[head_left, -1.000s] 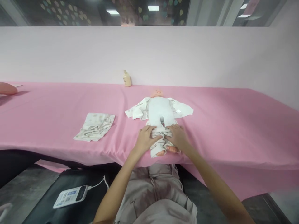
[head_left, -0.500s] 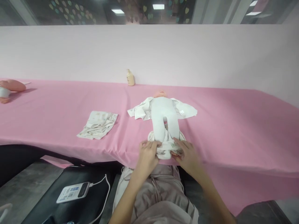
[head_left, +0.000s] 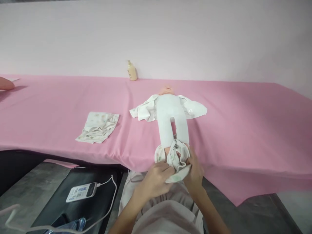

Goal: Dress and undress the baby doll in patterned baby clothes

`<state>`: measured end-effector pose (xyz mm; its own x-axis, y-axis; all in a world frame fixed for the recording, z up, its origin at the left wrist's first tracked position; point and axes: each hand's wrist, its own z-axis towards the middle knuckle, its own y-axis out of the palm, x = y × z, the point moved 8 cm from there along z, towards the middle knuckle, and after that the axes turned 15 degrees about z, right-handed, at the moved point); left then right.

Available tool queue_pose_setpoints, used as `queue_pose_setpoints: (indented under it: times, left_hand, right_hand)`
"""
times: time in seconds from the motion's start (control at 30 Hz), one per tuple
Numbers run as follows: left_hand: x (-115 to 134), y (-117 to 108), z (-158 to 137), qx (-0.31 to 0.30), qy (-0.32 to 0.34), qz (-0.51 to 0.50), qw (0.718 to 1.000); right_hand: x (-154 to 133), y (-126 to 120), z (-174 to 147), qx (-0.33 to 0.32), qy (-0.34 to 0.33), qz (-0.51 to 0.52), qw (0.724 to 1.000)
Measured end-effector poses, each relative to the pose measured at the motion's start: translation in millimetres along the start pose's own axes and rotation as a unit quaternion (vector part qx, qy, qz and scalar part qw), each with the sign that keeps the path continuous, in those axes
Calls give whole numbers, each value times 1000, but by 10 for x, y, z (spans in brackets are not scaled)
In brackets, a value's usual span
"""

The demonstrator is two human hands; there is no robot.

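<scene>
Item, surroundings: your table [head_left: 243, 123], spread with pink cloth, wrinkled toward the near edge and backed by a pale, plain wall [head_left: 195, 42]. Bottle [head_left: 132, 71], pale yellow, upright, at the table's back edge. Folded cloth [head_left: 98, 127], thin, off-white, faintly printed, layered in loose pleats, to the left of your work. Rounded peach-coloured object [head_left: 6, 84], cut off at the far left. Below the table, black seat [head_left: 57, 191], smooth, bearing a flat white device [head_left: 81, 192] with a white cable [head_left: 115, 191].

Item, centre: doll [head_left: 170, 105], lying lengthwise on the table, head away from you, legs toward you; white, matte, softly rounded trunk and thighs. Open top [head_left: 193, 107], white, its sleeves spread flat to both sides. Printed garment [head_left: 175, 154], soft, crumpled into rings about the doll's lower legs (the feet are hidden by fabric and fingers).

Item, hands: your left hand [head_left: 159, 177], fingers curled closed on the garment's near left edge; your right hand [head_left: 195, 169], likewise closed, gripping its right side.
</scene>
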<state>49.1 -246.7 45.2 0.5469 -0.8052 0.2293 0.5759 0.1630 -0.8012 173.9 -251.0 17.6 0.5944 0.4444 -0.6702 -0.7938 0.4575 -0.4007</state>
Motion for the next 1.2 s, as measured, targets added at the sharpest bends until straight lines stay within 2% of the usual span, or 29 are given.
queue_pose_setpoints:
  times: [0.07,0.13,0.23,0.33,0.47,0.63,0.73,0.8,0.87,1.0,1.07,1.13,1.2]
  left_hand:
    - [101,-33,27,9,29,-11,999]
    - [188,-27,39,-1,47,-32,998]
    - [263,53,24,-50,47,-55,996]
    - [280,140,-20,-108,28,-48,993]
    - [245,175,-78,-136,-6,-67,988]
    - [143,273,-177,-171,-64,-44,982]
    - [146,297,-246,-202,-71,-37,976]
    - [184,278,-294,-227,-58,-60,970]
    - [241,229,-341,-254,-31,-111,960]
    - [302,34,-393,-273,35,-224,935]
    - [190,-45,-385,-264,18,-212,941]
    - [-1,-77,-373,-254,-32,-151,955]
    - [-177,-126,-350,-220,-75,-79,969]
  right_hand:
    - [-38,-52,29,17,9,-35,999]
    - [-112,-104,63,20,-7,-20,1000]
    - [-197,-196,92,21,-25,22,999]
    - [-313,-272,76,18,-69,12,997]
    - [-393,-344,27,11,-86,-35,996]
    - [-455,-316,-81,-63,-145,-3,987]
    - [-447,-356,-187,-73,-162,0,984]
    - [-419,-358,-257,-108,-143,15,984]
    - [-429,-346,-329,-171,-119,48,977]
    - [-560,-398,-438,-301,-62,98,947]
    - [-609,-415,-504,-379,-7,116,918]
    - [-631,-411,-593,-450,60,152,878]
    - [-574,-394,-672,-485,134,167,848]
